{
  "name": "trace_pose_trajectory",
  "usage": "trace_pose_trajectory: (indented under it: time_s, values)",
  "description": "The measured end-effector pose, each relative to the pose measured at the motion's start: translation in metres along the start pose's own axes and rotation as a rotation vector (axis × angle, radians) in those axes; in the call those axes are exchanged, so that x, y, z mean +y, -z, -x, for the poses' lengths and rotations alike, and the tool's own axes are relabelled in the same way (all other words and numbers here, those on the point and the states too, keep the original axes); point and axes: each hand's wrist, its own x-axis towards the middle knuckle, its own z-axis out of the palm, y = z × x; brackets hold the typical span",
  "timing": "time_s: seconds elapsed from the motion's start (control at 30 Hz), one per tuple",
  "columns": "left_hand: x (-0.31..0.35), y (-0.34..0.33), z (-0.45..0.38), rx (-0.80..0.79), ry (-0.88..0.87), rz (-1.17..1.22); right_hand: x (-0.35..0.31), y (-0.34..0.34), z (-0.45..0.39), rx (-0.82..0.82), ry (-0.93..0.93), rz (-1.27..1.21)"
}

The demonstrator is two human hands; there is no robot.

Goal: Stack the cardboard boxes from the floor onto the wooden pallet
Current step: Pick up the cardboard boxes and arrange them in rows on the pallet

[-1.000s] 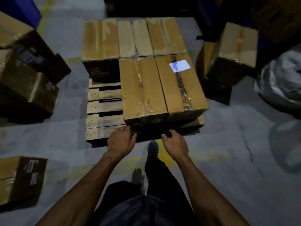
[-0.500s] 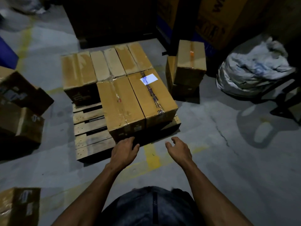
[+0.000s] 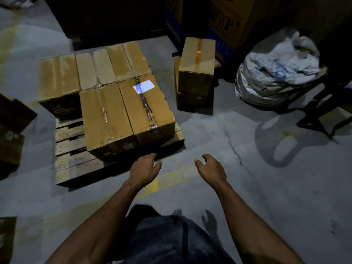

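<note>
Both hands are empty now — the left hand (image 3: 145, 169) and the right hand (image 3: 210, 167) hang out in front with fingers loosely curled, gripping nothing. A second ago they were right up at the near face of the boxes; the person has since backed off and turned a little to the right, so the wooden pallet (image 3: 76, 164) sits further left in view. Five boxes cover most of it, the labelled box (image 3: 146, 105) nearest the right edge, with bare slats left at the near left corner. My guess is that the last placement is done and the next pick is the small stack of floor boxes (image 3: 197, 73) just beyond the pallet's right side — still waiting on the floor.
</note>
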Motion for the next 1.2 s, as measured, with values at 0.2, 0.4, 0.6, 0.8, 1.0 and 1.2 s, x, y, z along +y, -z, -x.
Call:
trace_pose_trajectory:
  time_s: [0.2,0.4,0.6,0.8,1.0,1.2]
  values:
    - [0.077,-0.007,-0.060,-0.049,-0.047,0.009,0.029,0.066,-0.046,0.025,-0.041,0.005]
    - [0.119,-0.021,-0.161,-0.140,-0.053,0.001,0.034,0.108,-0.132,-0.005,-0.065,0.044]
    - [0.155,-0.011,-0.302,-0.195,-0.049,0.045,0.013,0.161,-0.246,-0.013,-0.098,0.070]
    - [0.202,0.036,-0.421,-0.143,-0.042,0.054,-0.021,0.225,-0.349,0.002,-0.080,0.040]
    - [0.237,0.056,-0.512,-0.092,0.044,0.086,-0.048,0.275,-0.458,-0.035,-0.033,0.036]
    - [0.270,0.059,-0.594,-0.006,0.219,0.220,-0.077,0.323,-0.582,-0.111,0.073,0.080]
